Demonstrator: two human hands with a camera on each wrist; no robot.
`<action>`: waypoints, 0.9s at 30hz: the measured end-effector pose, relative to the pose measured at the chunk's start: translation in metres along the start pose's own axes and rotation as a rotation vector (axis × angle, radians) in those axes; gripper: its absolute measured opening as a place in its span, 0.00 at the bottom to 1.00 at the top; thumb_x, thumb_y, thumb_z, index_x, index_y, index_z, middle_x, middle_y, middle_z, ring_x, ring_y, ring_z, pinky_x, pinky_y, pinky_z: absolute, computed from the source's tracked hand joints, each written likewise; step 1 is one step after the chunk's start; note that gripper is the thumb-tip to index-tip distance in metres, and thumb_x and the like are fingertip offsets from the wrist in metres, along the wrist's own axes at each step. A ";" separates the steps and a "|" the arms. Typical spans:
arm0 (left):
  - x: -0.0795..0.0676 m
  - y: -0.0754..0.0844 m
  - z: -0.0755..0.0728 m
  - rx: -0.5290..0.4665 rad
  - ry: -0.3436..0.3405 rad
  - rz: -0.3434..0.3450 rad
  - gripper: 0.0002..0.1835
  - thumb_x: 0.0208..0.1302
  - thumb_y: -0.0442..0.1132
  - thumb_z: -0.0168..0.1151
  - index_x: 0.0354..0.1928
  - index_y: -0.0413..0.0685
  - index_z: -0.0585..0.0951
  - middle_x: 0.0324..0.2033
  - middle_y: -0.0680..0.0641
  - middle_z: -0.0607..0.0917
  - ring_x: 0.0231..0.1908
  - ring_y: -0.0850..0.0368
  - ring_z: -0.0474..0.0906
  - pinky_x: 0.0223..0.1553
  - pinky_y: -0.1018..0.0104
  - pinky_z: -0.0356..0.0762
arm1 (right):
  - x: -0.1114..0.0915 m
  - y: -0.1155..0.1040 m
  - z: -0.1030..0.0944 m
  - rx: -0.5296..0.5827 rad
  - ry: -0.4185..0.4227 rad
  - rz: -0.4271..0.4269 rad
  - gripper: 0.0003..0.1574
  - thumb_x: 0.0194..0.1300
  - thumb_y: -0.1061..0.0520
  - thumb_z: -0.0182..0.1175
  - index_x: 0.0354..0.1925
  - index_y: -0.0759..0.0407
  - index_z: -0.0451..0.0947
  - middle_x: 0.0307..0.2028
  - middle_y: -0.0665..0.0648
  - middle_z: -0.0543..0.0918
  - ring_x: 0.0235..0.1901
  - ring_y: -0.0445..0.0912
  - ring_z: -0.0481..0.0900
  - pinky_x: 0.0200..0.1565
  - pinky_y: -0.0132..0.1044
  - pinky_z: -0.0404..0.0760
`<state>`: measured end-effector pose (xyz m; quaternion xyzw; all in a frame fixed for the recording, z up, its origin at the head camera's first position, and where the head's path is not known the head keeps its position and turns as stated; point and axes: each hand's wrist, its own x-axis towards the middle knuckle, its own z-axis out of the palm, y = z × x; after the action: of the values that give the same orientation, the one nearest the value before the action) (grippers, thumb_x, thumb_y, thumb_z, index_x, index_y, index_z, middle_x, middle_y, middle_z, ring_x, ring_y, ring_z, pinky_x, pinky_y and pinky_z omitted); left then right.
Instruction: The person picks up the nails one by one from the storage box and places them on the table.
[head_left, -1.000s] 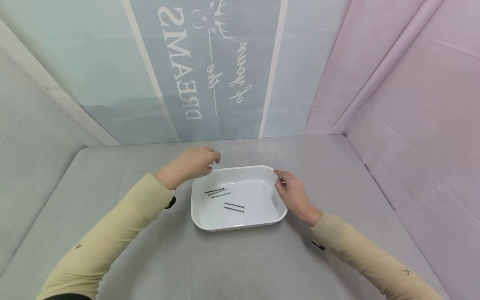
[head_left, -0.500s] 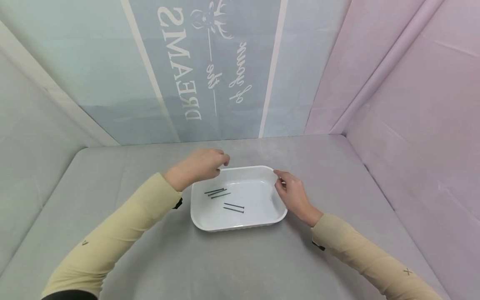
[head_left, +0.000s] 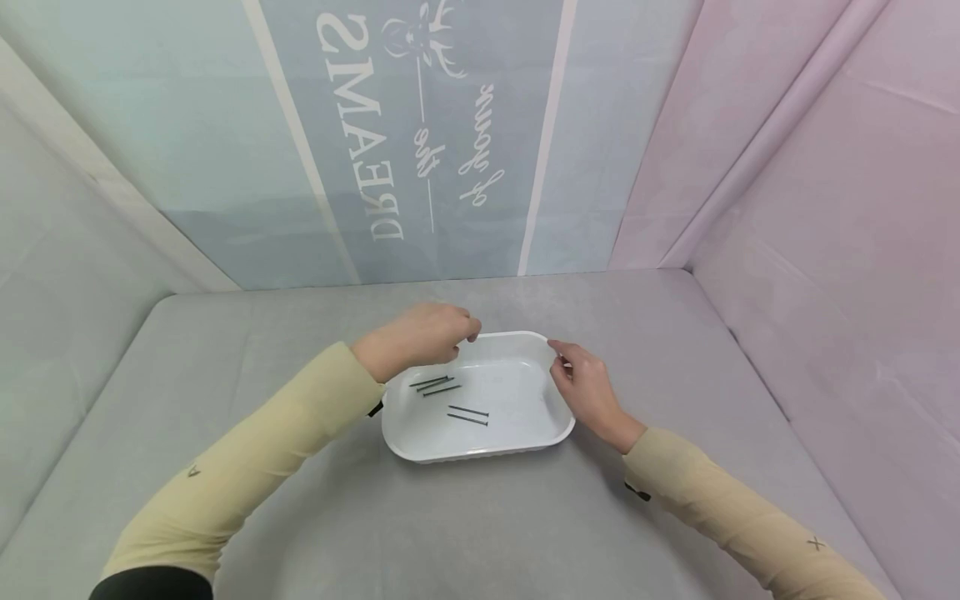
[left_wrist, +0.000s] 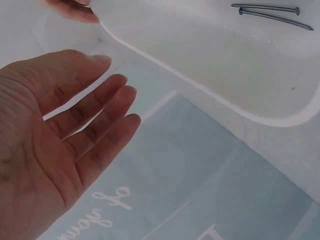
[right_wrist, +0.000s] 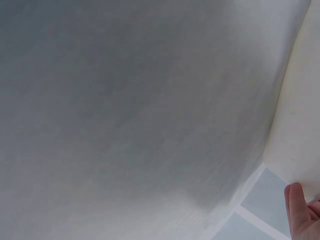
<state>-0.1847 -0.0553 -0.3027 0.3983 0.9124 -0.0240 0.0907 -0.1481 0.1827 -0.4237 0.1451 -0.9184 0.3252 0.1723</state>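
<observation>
At white tray [head_left: 517,392] | right grip [head_left: 588,387] pinches corner, cut off in right-wrist view | left grip [head_left: 420,336] relaxed

In the head view the left hand [head_left: 417,337] hides the corner of the white tray [head_left: 513,385] beneath it, while the right wrist view cuts off the right hand [right_wrist: 303,215] behind its fingers.

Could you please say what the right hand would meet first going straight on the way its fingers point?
The right hand would likely meet the white tray first, at the far right corner its fingertips seem to touch.
</observation>
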 end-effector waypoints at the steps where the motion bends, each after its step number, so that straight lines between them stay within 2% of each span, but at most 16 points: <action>1: 0.001 0.001 0.000 -0.001 -0.014 -0.001 0.13 0.55 0.27 0.57 0.42 0.44 0.79 0.37 0.48 0.81 0.36 0.54 0.77 0.36 0.62 0.75 | 0.000 0.000 0.000 -0.001 0.000 0.003 0.20 0.58 0.68 0.50 0.49 0.69 0.75 0.43 0.64 0.80 0.36 0.50 0.81 0.35 0.36 0.81; 12: 0.014 0.010 0.005 -0.022 -0.118 0.002 0.14 0.58 0.30 0.55 0.46 0.46 0.78 0.43 0.49 0.80 0.41 0.54 0.76 0.40 0.63 0.74 | 0.002 -0.001 -0.001 -0.004 -0.004 0.012 0.20 0.58 0.68 0.49 0.50 0.68 0.75 0.44 0.64 0.80 0.37 0.50 0.81 0.36 0.36 0.81; 22: 0.026 0.016 0.010 0.022 -0.138 0.055 0.13 0.57 0.32 0.58 0.45 0.48 0.79 0.41 0.51 0.81 0.40 0.56 0.76 0.41 0.64 0.74 | 0.002 0.001 0.000 0.007 0.007 -0.008 0.20 0.58 0.68 0.48 0.49 0.69 0.75 0.44 0.64 0.80 0.36 0.50 0.81 0.35 0.37 0.81; 27: 0.029 0.021 0.011 -0.002 -0.156 0.067 0.12 0.57 0.33 0.60 0.44 0.47 0.78 0.41 0.50 0.81 0.40 0.56 0.76 0.42 0.64 0.74 | 0.002 0.001 0.000 0.012 0.008 -0.007 0.20 0.57 0.68 0.48 0.49 0.69 0.75 0.44 0.64 0.80 0.36 0.50 0.81 0.35 0.36 0.81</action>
<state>-0.1874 -0.0215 -0.3181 0.4255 0.8888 -0.0510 0.1624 -0.1504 0.1831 -0.4236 0.1482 -0.9153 0.3304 0.1764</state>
